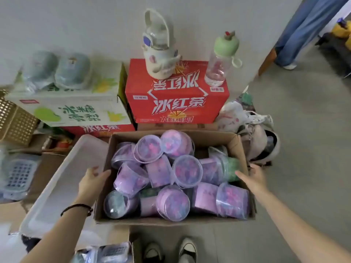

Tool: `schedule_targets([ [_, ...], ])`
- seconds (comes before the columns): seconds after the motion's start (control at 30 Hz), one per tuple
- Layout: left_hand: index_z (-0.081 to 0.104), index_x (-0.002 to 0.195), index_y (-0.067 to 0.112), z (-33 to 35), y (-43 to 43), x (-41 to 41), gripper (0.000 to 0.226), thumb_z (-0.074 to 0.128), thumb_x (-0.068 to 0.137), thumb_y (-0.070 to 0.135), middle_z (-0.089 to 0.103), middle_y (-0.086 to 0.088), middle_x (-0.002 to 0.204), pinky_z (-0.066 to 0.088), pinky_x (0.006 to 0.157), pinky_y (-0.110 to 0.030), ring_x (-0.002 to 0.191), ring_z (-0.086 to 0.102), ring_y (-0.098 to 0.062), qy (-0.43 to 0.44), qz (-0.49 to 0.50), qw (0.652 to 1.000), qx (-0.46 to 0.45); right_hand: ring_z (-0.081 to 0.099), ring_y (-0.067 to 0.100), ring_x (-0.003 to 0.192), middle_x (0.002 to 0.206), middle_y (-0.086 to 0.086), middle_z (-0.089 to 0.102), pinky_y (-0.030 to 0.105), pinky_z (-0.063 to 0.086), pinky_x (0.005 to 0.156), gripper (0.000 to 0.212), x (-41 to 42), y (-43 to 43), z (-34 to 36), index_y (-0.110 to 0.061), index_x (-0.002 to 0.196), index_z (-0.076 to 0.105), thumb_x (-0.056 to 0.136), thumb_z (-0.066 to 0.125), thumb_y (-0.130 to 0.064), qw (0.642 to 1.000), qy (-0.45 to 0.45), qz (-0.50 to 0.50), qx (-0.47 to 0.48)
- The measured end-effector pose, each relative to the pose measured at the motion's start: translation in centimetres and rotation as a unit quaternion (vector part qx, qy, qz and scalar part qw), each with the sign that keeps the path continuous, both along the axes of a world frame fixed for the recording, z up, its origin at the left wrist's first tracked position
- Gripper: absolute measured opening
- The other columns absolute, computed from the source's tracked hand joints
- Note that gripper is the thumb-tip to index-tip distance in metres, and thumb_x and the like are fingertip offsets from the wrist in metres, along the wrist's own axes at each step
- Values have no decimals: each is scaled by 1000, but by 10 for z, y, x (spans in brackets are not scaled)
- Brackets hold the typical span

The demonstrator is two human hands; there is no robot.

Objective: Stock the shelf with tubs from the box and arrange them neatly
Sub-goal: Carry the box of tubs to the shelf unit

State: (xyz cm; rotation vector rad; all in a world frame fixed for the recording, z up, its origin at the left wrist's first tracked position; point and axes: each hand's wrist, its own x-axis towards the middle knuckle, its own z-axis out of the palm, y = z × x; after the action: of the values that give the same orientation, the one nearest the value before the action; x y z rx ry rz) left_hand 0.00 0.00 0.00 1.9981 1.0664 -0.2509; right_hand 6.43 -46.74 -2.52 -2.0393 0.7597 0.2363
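Note:
An open cardboard box [239, 149] sits on the floor in front of me, full of several purple tubs [187, 170] with clear lids, lying at all angles; one greenish tub [232, 168] lies at the right. My left hand [93, 180] grips the box's left wall, thumb over the rim. My right hand [253, 176] grips the right wall, thumb inside by the greenish tub. No shelf is in view.
A clear plastic bin [62, 184] lies left of the box. Behind stand a red drink carton [176, 103] with two bottles [161, 52] on top and a white carton [76, 109]. A bag pile [252, 133] is at right. A person's legs [302, 31] stand far right.

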Motion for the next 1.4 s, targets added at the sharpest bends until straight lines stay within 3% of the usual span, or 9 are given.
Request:
schedule_targets([
  [0.2,57,126,20,-46,7,10,39,65,88,25,65,-10,115,43,93,-38,105,60,-31,-22,25,999,12,57,23,98,112,11,60,34,43,83,59,0,-18,-46,-3,130,51,78,78,-10,1000,8,-15,9],
  [0.3,54,128,24,-59,13,4,42,65,88,14,66,-11,107,46,89,-38,93,61,-28,-43,18,999,0,59,23,102,113,6,62,34,46,87,59,-3,-26,-55,-10,133,51,80,77,-17,999,7,-14,31],
  [0.4,48,131,29,-66,16,-1,52,64,87,5,65,-13,106,47,93,-44,96,62,-31,-21,-6,1000,-6,57,21,103,115,6,59,22,48,83,59,-6,-32,-54,-10,137,48,83,71,-2,998,11,-17,57],
  [0.5,43,126,42,-78,20,-3,57,63,87,4,65,-14,108,47,94,-51,96,63,-34,-20,-5,1000,-1,52,20,106,120,5,53,30,42,89,64,-8,-38,-54,-8,140,43,83,62,12,999,9,7,52],
  [0.7,43,130,30,-76,22,2,53,60,88,1,62,-18,94,49,84,-47,88,60,-37,-39,-24,999,18,52,20,108,115,7,55,32,39,91,57,-7,-37,-55,-7,136,47,84,59,12,999,-18,50,9],
  [0.9,45,132,23,-67,18,-10,52,59,88,0,61,-16,92,48,79,-40,83,59,-32,-61,-17,997,35,57,23,97,110,7,59,32,41,87,53,-12,-32,-46,-9,135,51,85,59,10,999,-39,30,9],
  [1.13,49,131,24,-36,20,-44,52,61,87,0,62,-17,92,48,85,-45,85,60,-35,-40,-1,998,40,60,23,97,105,6,65,31,43,88,47,-28,-30,-14,-7,128,59,84,60,8,998,-45,32,-1],
  [1.3,51,128,24,-1,25,-95,52,60,86,-5,62,-19,87,48,77,-40,75,59,-33,-42,36,998,21,59,20,100,105,1,64,32,43,89,48,-57,-25,30,-6,129,59,83,60,9,998,-48,41,3],
  [1.4,50,123,26,24,30,-125,51,57,87,-9,60,-16,79,51,58,-26,59,56,-24,-47,46,998,8,60,19,99,105,0,65,30,43,88,49,-77,-23,53,-6,128,60,82,60,10,998,-50,41,3],
])
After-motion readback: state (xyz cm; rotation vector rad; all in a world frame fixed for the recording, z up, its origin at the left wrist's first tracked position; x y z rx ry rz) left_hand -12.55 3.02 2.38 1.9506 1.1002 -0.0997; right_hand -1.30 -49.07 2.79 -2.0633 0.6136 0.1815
